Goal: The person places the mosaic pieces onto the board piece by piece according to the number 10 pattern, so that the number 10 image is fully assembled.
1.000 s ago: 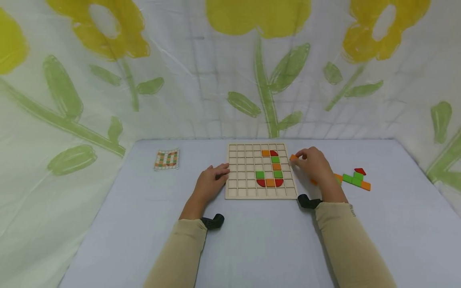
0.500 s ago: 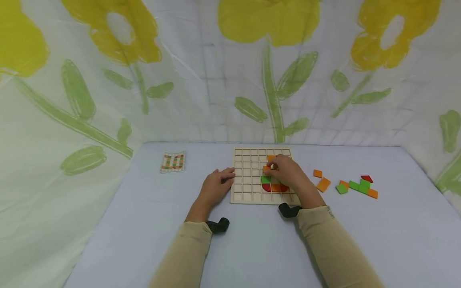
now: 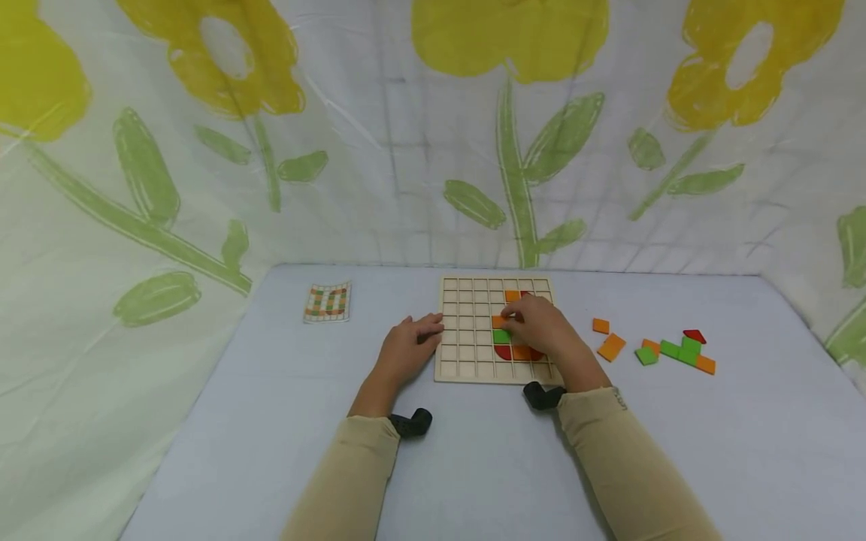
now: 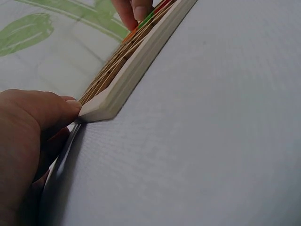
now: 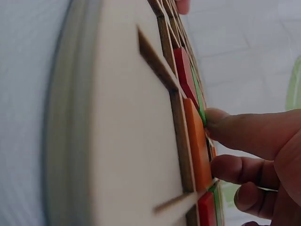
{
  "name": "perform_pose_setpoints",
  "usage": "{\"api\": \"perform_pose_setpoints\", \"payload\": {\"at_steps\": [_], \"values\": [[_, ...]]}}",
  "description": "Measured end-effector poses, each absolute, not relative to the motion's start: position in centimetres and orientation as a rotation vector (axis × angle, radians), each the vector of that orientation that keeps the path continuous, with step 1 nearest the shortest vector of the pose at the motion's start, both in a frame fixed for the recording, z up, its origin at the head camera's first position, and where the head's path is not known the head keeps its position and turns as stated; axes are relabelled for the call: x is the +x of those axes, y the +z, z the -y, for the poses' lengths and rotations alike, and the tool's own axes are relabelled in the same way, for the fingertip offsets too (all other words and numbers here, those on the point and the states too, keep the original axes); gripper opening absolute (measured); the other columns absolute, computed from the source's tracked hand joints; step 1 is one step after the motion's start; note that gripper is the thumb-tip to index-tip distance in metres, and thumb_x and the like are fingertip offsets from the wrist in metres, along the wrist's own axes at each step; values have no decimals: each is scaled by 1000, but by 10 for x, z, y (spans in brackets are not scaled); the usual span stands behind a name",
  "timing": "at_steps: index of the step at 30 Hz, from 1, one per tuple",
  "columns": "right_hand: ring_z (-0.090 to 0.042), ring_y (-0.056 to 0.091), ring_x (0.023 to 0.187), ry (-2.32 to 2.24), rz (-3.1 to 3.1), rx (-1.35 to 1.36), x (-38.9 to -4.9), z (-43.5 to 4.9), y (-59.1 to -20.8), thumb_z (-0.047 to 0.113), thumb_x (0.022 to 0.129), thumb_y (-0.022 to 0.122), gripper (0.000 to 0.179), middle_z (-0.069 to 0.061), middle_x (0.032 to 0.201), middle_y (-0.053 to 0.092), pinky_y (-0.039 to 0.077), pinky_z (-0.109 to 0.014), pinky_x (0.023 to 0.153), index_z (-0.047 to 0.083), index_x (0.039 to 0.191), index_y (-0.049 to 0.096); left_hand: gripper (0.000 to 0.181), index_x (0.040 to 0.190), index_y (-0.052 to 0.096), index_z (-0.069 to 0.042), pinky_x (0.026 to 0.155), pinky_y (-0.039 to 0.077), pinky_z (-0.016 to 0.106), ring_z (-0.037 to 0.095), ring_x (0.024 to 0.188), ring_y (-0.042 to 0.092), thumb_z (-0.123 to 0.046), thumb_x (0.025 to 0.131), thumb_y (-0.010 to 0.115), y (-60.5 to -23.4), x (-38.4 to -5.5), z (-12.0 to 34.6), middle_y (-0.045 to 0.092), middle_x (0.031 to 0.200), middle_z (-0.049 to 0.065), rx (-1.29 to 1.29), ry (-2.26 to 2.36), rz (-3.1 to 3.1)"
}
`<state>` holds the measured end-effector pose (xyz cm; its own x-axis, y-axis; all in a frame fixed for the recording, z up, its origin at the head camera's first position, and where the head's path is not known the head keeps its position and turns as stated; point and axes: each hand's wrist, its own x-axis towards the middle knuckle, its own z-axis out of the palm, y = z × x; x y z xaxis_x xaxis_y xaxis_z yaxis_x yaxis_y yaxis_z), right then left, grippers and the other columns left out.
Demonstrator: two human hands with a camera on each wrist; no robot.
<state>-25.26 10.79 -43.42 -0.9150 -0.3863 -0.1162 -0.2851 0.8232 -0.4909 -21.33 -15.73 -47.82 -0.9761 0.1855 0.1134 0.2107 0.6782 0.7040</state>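
Observation:
A wooden grid board (image 3: 464,371) lies on the table, its coloured tiles set in the right half. My left hand (image 3: 407,349) rests at the board's left edge, fingertips touching the rim (image 4: 101,107). Over the right half, my right hand (image 3: 543,329) pinches an orange square tile (image 3: 498,321) with thumb and finger, low over a cell just above a green tile (image 3: 501,336). Below that are a red rounded tile (image 3: 502,352) and an orange tile (image 5: 197,146). Another orange tile (image 3: 512,296) sits near the top. My right hand hides part of the pattern.
Right of the board lie loose tiles: orange ones (image 3: 612,347), a green pentagon (image 3: 646,355), joined-looking green pieces (image 3: 689,351) and a red triangle (image 3: 694,336). A small pattern card (image 3: 328,303) lies at the back left. A flowered cloth (image 3: 379,188) hangs behind the table.
My right hand has moved left from beside the board to over its right half, bringing the orange tile down above the green one. My left hand has stayed at the left edge.

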Motion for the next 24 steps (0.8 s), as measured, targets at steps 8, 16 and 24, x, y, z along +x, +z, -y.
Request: {"api": "perform_pose_setpoints", "payload": {"at_steps": [8,16,24], "values": [[-27,54,92,-811,-2810,-328,-258,-144,-422,27,99,60,35,-13,108,61,49,-38,74,9,129,65,26,119,72,-12,124,24,34,13,131,53,-18,95,66,-479,-213,158,60,137,-8,-339,-1203,2830],[-33,57,102,-843,-2791,-91,-250,-201,-408,31,99,57,44,-20,124,57,52,-42,81,6,136,57,27,120,72,-12,124,24,35,13,132,53,-19,95,66,-480,-213,155,59,138,-8,-347,-1195,2840],[-49,42,119,-777,-2803,232,-243,-239,-409,41,98,54,57,-30,139,45,43,-63,94,5,143,49,27,121,71,-12,124,24,36,14,132,53,-18,95,65,-479,-211,156,59,138,-7,-320,-1196,2836]]}}
